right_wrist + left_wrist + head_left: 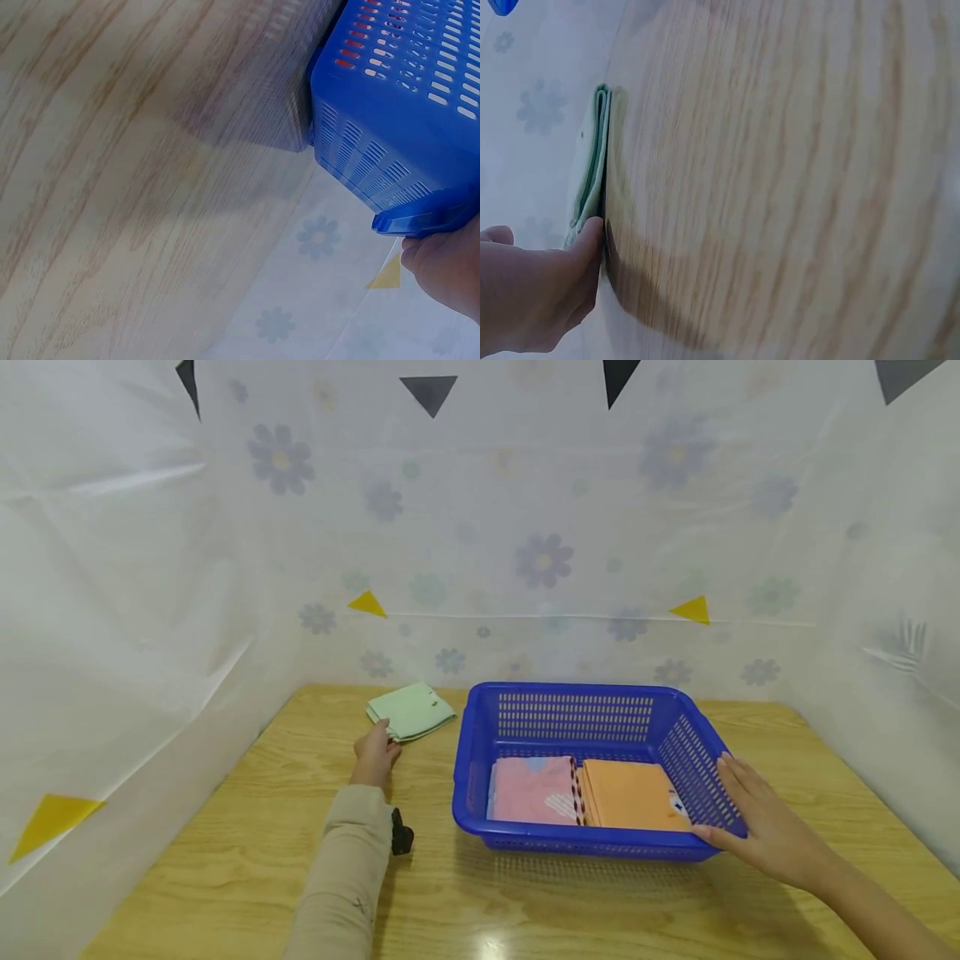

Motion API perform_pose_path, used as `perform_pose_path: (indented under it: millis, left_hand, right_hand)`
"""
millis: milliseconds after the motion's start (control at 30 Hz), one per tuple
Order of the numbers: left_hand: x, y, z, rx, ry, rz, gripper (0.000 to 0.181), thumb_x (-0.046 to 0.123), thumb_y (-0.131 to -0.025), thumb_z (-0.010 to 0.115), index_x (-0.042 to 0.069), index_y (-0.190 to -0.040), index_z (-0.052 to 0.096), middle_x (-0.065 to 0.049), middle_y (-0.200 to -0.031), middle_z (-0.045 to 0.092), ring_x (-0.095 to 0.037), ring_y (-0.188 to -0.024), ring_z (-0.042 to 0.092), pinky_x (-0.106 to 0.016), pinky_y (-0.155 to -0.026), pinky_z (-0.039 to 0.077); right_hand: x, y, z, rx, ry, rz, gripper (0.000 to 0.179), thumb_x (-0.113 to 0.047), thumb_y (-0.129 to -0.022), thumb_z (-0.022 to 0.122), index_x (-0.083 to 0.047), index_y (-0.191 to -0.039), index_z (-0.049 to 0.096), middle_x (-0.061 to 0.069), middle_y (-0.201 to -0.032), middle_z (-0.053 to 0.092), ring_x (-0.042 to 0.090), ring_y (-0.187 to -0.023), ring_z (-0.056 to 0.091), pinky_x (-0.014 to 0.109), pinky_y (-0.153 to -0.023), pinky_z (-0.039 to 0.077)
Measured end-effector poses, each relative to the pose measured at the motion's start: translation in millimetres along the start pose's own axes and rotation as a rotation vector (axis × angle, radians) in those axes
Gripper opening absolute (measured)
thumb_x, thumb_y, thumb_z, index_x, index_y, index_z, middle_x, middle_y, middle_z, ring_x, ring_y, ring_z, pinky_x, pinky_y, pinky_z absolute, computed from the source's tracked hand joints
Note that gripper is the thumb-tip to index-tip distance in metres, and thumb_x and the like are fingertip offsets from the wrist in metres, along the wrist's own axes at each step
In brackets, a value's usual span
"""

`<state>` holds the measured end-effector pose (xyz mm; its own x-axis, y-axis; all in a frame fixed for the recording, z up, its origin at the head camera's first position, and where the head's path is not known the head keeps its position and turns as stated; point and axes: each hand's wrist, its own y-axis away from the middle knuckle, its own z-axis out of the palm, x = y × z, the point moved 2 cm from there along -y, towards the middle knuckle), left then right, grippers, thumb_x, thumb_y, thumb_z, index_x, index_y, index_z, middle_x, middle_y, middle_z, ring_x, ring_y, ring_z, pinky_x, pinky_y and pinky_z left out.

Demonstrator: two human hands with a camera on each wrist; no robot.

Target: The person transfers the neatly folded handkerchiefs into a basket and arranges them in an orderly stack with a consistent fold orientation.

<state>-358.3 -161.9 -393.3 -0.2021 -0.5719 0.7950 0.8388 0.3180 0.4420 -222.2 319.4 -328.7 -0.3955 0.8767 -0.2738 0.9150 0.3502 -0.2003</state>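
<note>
A folded light-green cloth (411, 711) lies near the back left of the table. My left hand (375, 753) pinches its near corner; the left wrist view shows the thumb at the edge of its stacked layers (592, 169). To the right stands a blue plastic basket (570, 837) with slotted walls. Inside it, a folded pink cloth (534, 789) with a dark-and-white striped edge lies beside a folded orange cloth (630, 795). My right hand (776, 831) holds the basket's near right corner, thumb on the front rim and fingers along the right rim.
The wooden table (225, 860) carries the basket and the cloths. White flower-patterned sheeting (480, 527) rises behind it and along both sides, with yellow and dark triangles on it. A black device (402, 833) sits on the left wrist by the beige sleeve (341, 868).
</note>
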Motion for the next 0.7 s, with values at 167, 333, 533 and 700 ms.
perform_pose_path:
  millis: [167,333,533,700]
  left_hand:
    - [-4.2,-8.2,0.1,0.029,-0.007,0.005,0.058,0.015,-0.092,0.046,-0.003,-0.141,0.019,-0.023,-0.142,0.027,-0.032,-0.128,0.035,-0.035,-0.103,0.039]
    - [-6.0,-11.8,2.0,0.039,-0.012,0.025,0.057,0.014,-0.092,0.047,-0.002,-0.141,0.022,-0.021,-0.142,0.028,-0.032,-0.125,0.037,-0.034,-0.102,0.04]
    - [-6.9,-14.6,3.0,0.039,-0.019,0.043,0.054,0.013,-0.091,0.047,-0.003,-0.139,0.027,-0.023,-0.14,0.029,-0.032,-0.119,0.04,-0.036,-0.101,0.042]
    - [-8.2,-14.3,2.5,0.059,-0.03,0.035,0.051,0.01,-0.091,0.047,-0.004,-0.137,0.031,-0.021,-0.141,0.03,-0.032,-0.122,0.04,-0.034,-0.1,0.043]
  right_hand:
    - [0.3,0.0,-0.3,0.008,0.004,-0.005,0.09,-0.036,-0.085,0.058,0.004,-0.143,0.002,0.029,-0.147,0.004,0.039,-0.138,-0.007,0.055,-0.11,-0.009]
    - [1.1,0.0,-0.5,0.011,0.009,-0.003,0.089,-0.036,-0.085,0.058,0.004,-0.143,0.002,0.029,-0.147,0.004,0.039,-0.138,-0.007,0.052,-0.11,-0.011]
    - [1.3,-0.1,-0.2,0.019,0.006,-0.006,0.09,-0.036,-0.085,0.058,0.004,-0.143,0.002,0.029,-0.148,0.004,0.038,-0.138,-0.007,0.05,-0.111,-0.011]
    - [1.8,0.7,1.1,0.027,0.012,-0.005,0.089,-0.037,-0.085,0.058,0.005,-0.142,0.004,0.029,-0.147,0.005,0.038,-0.138,-0.006,0.045,-0.111,-0.014]
